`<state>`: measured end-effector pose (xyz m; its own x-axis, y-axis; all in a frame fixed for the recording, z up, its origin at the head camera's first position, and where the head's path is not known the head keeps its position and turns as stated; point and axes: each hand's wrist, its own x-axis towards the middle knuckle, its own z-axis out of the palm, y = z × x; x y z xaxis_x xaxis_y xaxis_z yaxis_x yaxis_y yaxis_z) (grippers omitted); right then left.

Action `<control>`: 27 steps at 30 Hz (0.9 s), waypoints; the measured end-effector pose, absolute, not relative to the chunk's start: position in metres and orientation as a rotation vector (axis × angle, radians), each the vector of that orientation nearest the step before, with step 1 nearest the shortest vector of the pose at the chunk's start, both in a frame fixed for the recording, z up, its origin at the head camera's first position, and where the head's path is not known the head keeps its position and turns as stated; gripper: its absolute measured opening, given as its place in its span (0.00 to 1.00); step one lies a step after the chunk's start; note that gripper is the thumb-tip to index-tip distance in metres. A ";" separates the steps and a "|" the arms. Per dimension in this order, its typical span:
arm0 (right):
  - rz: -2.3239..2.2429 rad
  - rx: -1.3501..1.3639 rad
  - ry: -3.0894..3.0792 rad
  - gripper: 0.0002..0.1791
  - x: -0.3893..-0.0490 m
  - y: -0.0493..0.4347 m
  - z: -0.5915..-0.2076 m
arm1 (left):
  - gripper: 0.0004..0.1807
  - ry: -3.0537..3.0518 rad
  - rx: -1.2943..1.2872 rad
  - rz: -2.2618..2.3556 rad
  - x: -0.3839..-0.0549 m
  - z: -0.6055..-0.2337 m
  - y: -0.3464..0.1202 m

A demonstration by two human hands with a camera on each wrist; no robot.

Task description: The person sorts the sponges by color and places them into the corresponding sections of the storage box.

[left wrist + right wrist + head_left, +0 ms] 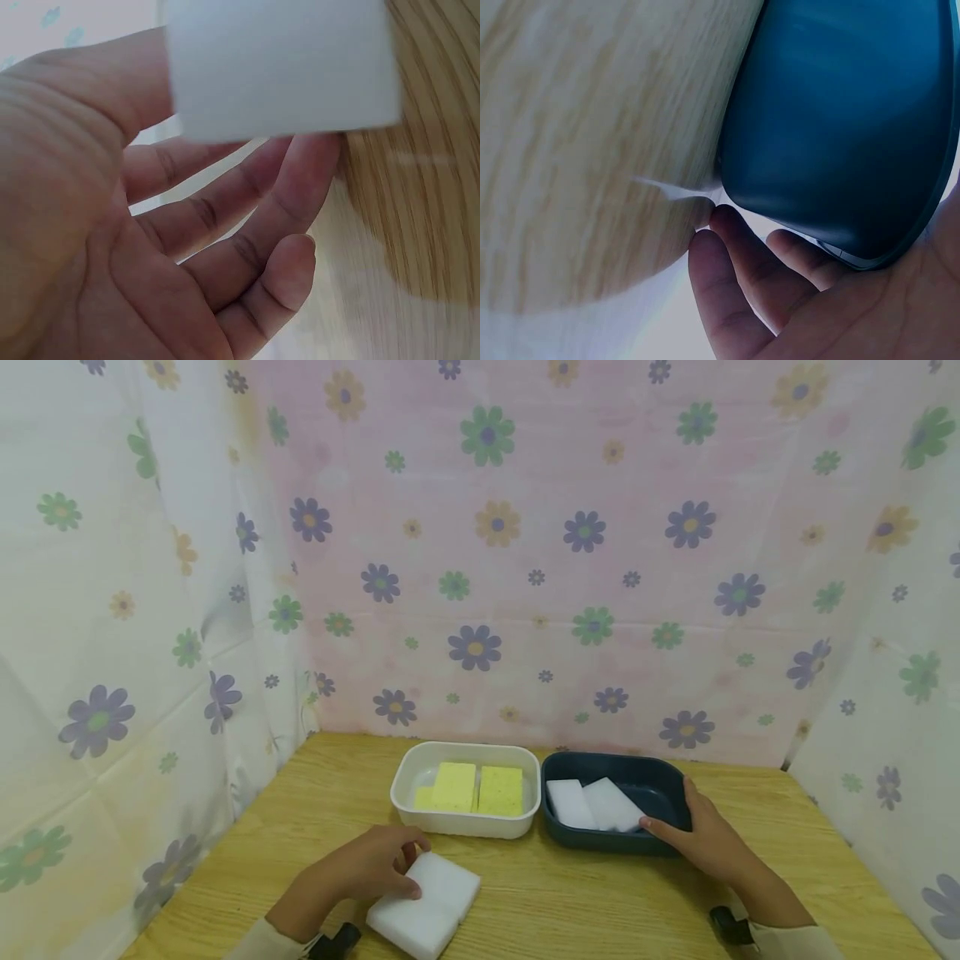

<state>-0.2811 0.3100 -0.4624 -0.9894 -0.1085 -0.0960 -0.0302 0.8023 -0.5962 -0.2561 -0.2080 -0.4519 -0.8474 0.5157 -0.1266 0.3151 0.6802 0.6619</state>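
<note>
My left hand [378, 864] pinches a white sponge [427, 902], thumb on its top face and fingers at its far edge. In the left wrist view the white sponge [281, 67] covers the thumb's tip, while the fingers [255, 202] bend beneath it. My right hand [701, 835] holds the right end of a dark blue tub [663, 847], thumb at the front rim and fingers around the outer side. From the right wrist, several fingers [765, 277] show beside the tub wall [832, 135]. Two white sponges [592, 804] lie inside that tub, leaning to its left.
A white tub [465, 827] stands left of the dark blue one, their ends close together. It contains several yellow sponges [480, 789]. Both tubs sit toward the back of the wood-grain table [570, 910], before a flowered curtain [525, 610] that also hangs on both sides.
</note>
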 end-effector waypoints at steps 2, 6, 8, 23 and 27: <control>-0.944 -0.113 2.866 0.70 -0.281 0.310 -0.462 | 0.29 2.610 0.678 0.911 -0.258 -0.453 -0.201; -0.950 -0.120 2.867 0.70 -0.280 0.311 -0.463 | 0.32 2.645 0.728 0.859 -0.259 -0.453 -0.189; -0.955 -0.121 2.863 0.69 -0.280 0.311 -0.463 | 0.33 2.663 0.751 0.837 -0.259 -0.452 -0.184; -0.948 -0.129 2.886 0.70 -0.281 0.311 -0.463 | 0.30 2.679 0.827 0.769 -0.266 -0.460 -0.136; -0.947 -0.125 2.886 0.70 -0.281 0.311 -0.463 | 0.31 2.712 0.855 0.711 -0.267 -0.463 -0.118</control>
<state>-0.2805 0.3110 -0.4634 -0.9915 -0.1092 -0.0709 -0.0460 0.8029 -0.5943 -0.2671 -0.1178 -0.4627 -0.8097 0.5843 -0.0535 0.4828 0.7153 0.5051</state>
